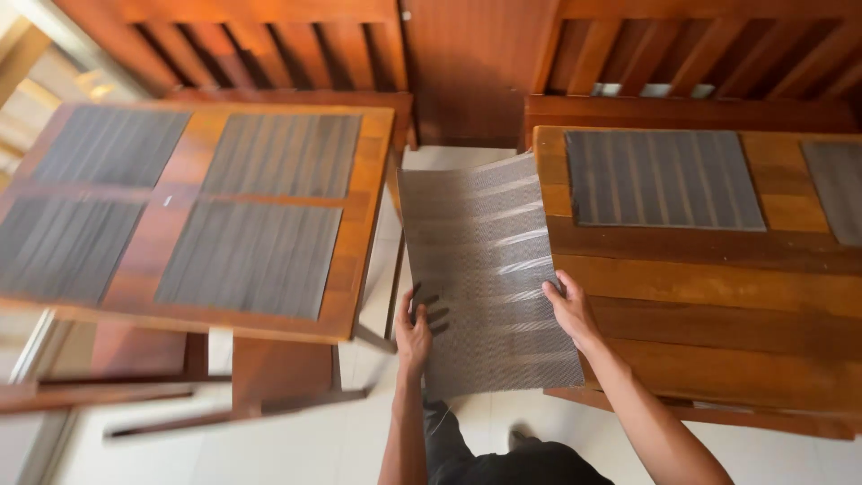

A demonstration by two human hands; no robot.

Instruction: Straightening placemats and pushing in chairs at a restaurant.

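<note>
On the left stands a square reddish-brown wooden table [184, 171] carrying four grey woven rectangular placemats: one at its far left corner [112, 145], one at its far right corner [285, 154], one at its near left corner [61, 249] and one at its near right corner [250, 258], each just beside its neighbours with strips of bare wood between them.

In the gap between the two tables, over the pale tiled floor [296, 445], a fifth grey woven rectangular placemat with lighter stripes [485, 269] is held tilted in the air. The left hand [415, 330] grips its near left edge, thumb on top and fingers tucked underneath, showing dark through the weave. The right hand [571, 310] is closed on the near right edge, thumb on the upper face, the rest of the fingers beneath. This placemat stretches away from both hands, and its right edge overlaps the near left corner of the second table.

That long reddish-brown planked wooden table [718, 305] on the right bears one grey striped placemat [663, 180] near its far edge, and part of another [837, 189] at the picture's right border. Slatted wooden chair backs [269, 45] stand behind both tables.
</note>
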